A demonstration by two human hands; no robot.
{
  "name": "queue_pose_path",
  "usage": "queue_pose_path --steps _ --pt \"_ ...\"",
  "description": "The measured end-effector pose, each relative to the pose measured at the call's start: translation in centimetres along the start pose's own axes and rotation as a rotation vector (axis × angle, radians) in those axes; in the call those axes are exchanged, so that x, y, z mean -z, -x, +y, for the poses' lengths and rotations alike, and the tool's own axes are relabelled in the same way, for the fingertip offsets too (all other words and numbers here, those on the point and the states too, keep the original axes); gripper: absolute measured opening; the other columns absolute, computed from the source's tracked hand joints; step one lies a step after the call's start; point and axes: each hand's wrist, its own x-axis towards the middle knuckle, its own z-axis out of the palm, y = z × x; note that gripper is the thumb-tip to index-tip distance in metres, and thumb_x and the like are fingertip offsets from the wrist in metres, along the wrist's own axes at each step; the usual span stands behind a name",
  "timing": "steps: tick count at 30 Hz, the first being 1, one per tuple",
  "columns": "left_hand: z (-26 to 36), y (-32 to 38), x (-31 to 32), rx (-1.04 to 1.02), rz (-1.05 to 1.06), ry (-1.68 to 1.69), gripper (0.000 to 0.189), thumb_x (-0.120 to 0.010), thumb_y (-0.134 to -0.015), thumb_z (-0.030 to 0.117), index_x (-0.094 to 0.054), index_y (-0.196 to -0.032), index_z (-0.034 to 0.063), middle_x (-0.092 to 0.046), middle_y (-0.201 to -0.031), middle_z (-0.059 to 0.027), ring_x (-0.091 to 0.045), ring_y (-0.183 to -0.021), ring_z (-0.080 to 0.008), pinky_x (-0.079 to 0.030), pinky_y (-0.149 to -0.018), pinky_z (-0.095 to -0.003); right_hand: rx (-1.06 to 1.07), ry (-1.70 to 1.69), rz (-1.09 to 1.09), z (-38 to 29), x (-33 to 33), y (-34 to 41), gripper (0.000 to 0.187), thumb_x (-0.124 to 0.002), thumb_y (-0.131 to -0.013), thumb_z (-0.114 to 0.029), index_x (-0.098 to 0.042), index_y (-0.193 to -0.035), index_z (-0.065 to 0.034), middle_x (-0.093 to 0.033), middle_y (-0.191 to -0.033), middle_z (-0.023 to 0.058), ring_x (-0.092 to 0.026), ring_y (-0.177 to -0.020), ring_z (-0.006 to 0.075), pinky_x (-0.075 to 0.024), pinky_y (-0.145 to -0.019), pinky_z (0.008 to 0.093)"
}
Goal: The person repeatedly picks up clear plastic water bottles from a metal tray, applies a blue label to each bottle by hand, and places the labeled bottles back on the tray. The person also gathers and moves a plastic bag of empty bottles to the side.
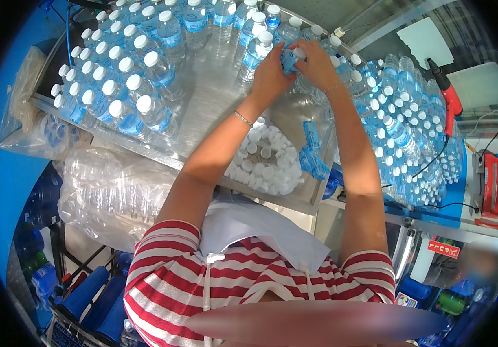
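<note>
Both hands meet at the upper middle over the metal tray, around a piece of blue printed plastic label [289, 60]. My left hand [273, 71] holds the label between its fingers. My right hand [316, 65] is at the label's other side, beside a white bottle cap [299, 54]; what is beneath its fingers is partly hidden. Capped, labelled water bottles [255, 54] stand just left of the hands, and more are behind them. Below the forearms lie a heap of loose white caps [266, 162] and a small pile of blue labels [314, 154].
Rows of capped bottles [118, 86] fill the tray's left part. Many bottles [405, 130] are stacked at right, near a red heat gun [450, 97] with a black cord. A clear plastic bag of bottles [110, 191] lies below the metal tray's rim [144, 154].
</note>
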Motion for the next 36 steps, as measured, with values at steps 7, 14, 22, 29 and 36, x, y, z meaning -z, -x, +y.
queue_pose_path --steps 7,14,22,29,36 --pt "-1.6 2.1 -0.8 0.029 -0.057 -0.070 0.083 -0.083 -0.064 0.022 -0.043 -0.134 0.0039 -0.062 -0.116 -0.0198 -0.064 -0.097 -0.0367 -0.053 -0.078 -0.0428 0.130 -0.111 0.225 -0.6 -0.1 2.6 0.037 -0.070 -0.080 -0.013 -0.063 -0.116 -0.0125 -0.063 -0.106 0.0099 -0.061 -0.094 0.0306 -0.0496 -0.081 0.0376" --pt "2.5 3.2 2.3 0.017 -0.260 0.011 0.077 -0.082 -0.064 0.025 -0.048 -0.129 0.0037 -0.067 -0.102 -0.0168 -0.068 -0.085 -0.0301 -0.054 -0.074 -0.0407 -0.169 -0.516 0.306 -2.6 4.0 5.5 0.031 -0.063 -0.091 -0.018 -0.061 -0.121 -0.0095 -0.065 -0.116 0.0075 -0.063 -0.104 0.0220 -0.0497 -0.087 0.0350" --pt "9.3 6.1 6.9 0.560 -0.824 0.882 0.064 -0.080 -0.070 0.025 -0.053 -0.121 -0.0029 -0.067 -0.095 -0.0160 -0.068 -0.080 -0.0236 -0.057 -0.065 -0.0350 -0.068 -1.241 0.297 -5.4 4.8 8.3 0.029 -0.049 -0.100 -0.021 -0.065 -0.115 -0.0015 -0.066 -0.114 0.0095 -0.063 -0.106 0.0227 -0.0481 -0.094 0.0304" --pt "8.2 7.0 10.4 0.999 -1.295 1.614 0.063 -0.077 -0.071 0.019 -0.052 -0.124 -0.0037 -0.066 -0.097 -0.0166 -0.068 -0.082 -0.0259 -0.058 -0.066 -0.0387 0.389 -0.355 0.180 -5.4 9.7 9.3 0.038 -0.047 -0.099 -0.036 -0.066 -0.098 -0.0023 -0.064 -0.087 0.0117 -0.063 -0.079 0.0261 -0.0476 -0.068 0.0334" --pt "8.9 5.6 10.6 0.235 -0.860 0.377 0.070 -0.081 -0.063 0.024 -0.052 -0.120 -0.0056 -0.068 -0.092 -0.0191 -0.068 -0.079 -0.0350 -0.055 -0.069 -0.0418 0.055 -0.179 -0.114 -5.1 9.0 8.5 0.036 -0.042 -0.098 -0.031 -0.060 -0.089 -0.0006 -0.057 -0.076 0.0178 -0.057 -0.072 0.0361 -0.0434 -0.062 0.0391"
